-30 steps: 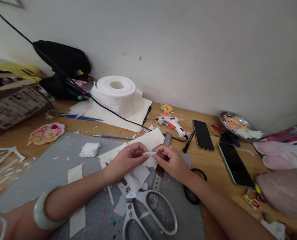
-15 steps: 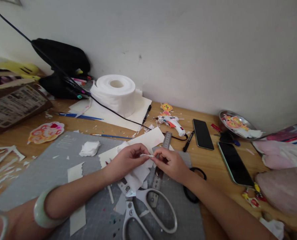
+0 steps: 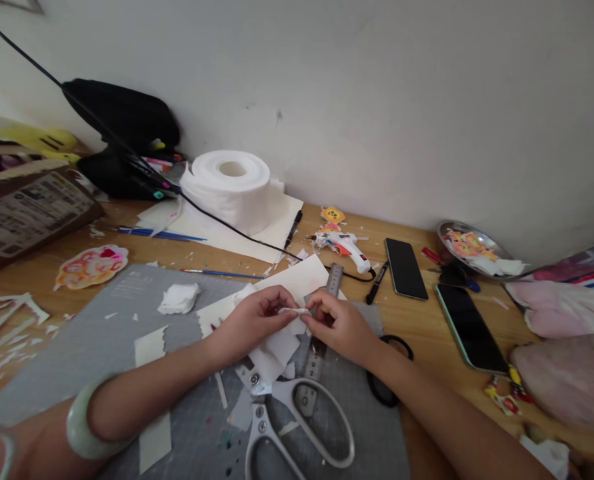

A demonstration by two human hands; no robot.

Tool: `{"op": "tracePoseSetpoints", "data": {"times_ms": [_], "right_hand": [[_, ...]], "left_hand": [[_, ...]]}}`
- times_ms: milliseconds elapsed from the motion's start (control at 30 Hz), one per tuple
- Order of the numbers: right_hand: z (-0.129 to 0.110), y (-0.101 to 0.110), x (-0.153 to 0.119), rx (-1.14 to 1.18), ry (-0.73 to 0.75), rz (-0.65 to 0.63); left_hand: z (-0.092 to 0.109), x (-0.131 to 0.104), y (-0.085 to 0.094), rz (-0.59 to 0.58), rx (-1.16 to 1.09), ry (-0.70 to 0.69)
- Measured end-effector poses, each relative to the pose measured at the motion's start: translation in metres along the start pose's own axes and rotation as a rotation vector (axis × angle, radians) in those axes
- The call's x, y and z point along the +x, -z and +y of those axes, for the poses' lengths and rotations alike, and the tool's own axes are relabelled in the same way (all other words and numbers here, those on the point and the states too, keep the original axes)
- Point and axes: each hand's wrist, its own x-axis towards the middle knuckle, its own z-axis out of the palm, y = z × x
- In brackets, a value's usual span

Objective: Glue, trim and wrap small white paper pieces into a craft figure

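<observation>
Between my two hands is a small, thin piece of white tissue (image 3: 295, 311), stretched from fingertip to fingertip. My left hand (image 3: 259, 320) pinches its left end with thumb and fingers. The right end is pinched by my right hand (image 3: 341, 327), its other fingers curled in. Beneath them lie white paper pieces (image 3: 277, 353), a steel ruler (image 3: 313, 373) and large silver-handled scissors (image 3: 277, 407), whose blades are partly covered by paper. A folded white tissue wad (image 3: 179, 298) sits left of my left hand on the grey cutting mat (image 3: 101, 347).
A big white tissue roll (image 3: 231, 190) stands on paper at the back. A glue gun (image 3: 349, 248), two phones (image 3: 405, 268), a metal bowl (image 3: 477, 248) and black-handled scissors (image 3: 383, 393) lie rightward. A cardboard box (image 3: 31, 210) and paper scraps (image 3: 7, 320) are on the left.
Both hands stay almost in place, still pinching the tissue. Slightly more of the white piece shows between the fingertips now.
</observation>
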Motion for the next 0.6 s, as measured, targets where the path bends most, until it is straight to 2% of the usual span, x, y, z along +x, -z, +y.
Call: {"op": "tracePoseSetpoints", "data": {"times_ms": [167, 367, 600], "right_hand": [[0.0015, -0.0005, -0.0008, -0.016, 0.041, -0.001], [-0.0014, 0.0002, -0.0012, -0.044, 0.081, -0.025], [-0.0030, 0.0009, -0.0012, -0.037, 0.009, -0.036]], "left_hand": [[-0.0058, 0.0023, -0.0011, -0.034, 0.024, -0.028], [-0.0033, 0.0015, -0.0001, -0.061, 0.059, -0.039], [-0.0018, 0.0008, 0.0021, -0.060, 0.047, -0.025]]}}
